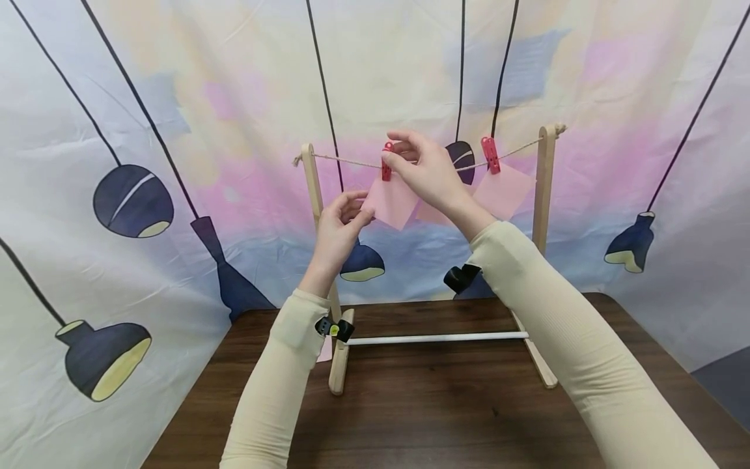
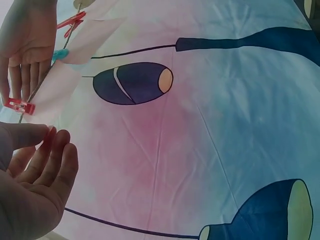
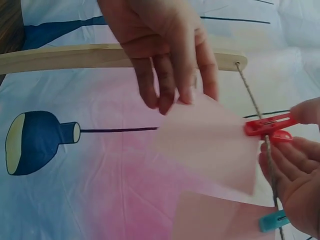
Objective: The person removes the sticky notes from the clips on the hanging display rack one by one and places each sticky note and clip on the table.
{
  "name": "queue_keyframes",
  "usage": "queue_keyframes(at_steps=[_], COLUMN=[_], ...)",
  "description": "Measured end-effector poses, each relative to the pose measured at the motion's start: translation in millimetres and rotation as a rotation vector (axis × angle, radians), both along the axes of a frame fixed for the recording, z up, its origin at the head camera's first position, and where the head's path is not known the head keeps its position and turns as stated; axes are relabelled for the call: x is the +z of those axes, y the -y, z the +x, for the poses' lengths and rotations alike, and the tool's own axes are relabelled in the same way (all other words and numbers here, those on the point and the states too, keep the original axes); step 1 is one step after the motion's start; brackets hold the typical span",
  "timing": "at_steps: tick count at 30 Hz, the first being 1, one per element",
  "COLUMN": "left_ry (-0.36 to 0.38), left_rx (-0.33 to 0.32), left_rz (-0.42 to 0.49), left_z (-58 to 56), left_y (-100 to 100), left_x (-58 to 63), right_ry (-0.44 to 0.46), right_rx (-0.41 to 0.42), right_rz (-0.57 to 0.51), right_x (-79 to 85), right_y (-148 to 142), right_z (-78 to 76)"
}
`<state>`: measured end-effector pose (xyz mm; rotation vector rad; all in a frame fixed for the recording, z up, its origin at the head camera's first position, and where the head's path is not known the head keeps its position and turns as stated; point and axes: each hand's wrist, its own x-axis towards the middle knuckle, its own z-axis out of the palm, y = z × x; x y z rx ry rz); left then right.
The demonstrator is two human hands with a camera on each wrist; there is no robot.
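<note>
Left hand (image 1: pixel 340 229) pinches pink paper (image 1: pixel 392 200); right hand (image 1: pixel 430 170) seemingly pinches red clip (image 3: pixel 256 128), contact partly hidden.

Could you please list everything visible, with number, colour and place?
Wooden table: one, dark brown, below
Printed backdrop cloth: one, pastel, behind
Painted lamps: at least six, dark blue, on cloth
Wooden posts: two, tan, on table
Round rod: one, white, low between posts
Twine line: one, beige, between post tops
Square paper sheets: three, pink, on twine
Partly hidden piece: one, pink, low behind left post
Plastic clothespins: two, red, on twine
Plastic clip: one, teal, between them
Wrist cameras: two, black, at wrists
Sleeves: two, cream, on arms
Left hand: one, pinching left sheet
Right hand: one, gripping left clothespin
</note>
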<state>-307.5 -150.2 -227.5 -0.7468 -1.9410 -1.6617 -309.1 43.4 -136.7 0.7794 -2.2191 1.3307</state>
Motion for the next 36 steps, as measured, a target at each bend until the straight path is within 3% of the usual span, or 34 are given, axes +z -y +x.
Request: queue_keyframes(at_steps=[9,14,23,31,36], left_ry=[0.015,-0.003,-0.042,-0.017,-0.019], left_rx=[0.041,0.072,0.102,0.135,0.135], left_rz=[-0.001,0.012,0.053,0.037,0.036], left_z=[3.9,6.8,7.0,8.8,10.4], left_y=[12,19,29,37,42], left_x=[-1.1,1.5,9.4,6.9,5.9], right_ry=[0.158,0.180,0.113,0.042,-0.052], right_rx=[0.037,0.039,0.067,-0.016,-0.054], right_rz=[0.143,0.217,0.204,0.126,0.082], right_x=[18.1,23.6,22.1,16.1,15.5], right_y=[-5,-8,-7,-7,-6], right_z=[1.2,1.6,-0.1,-0.2,2.7])
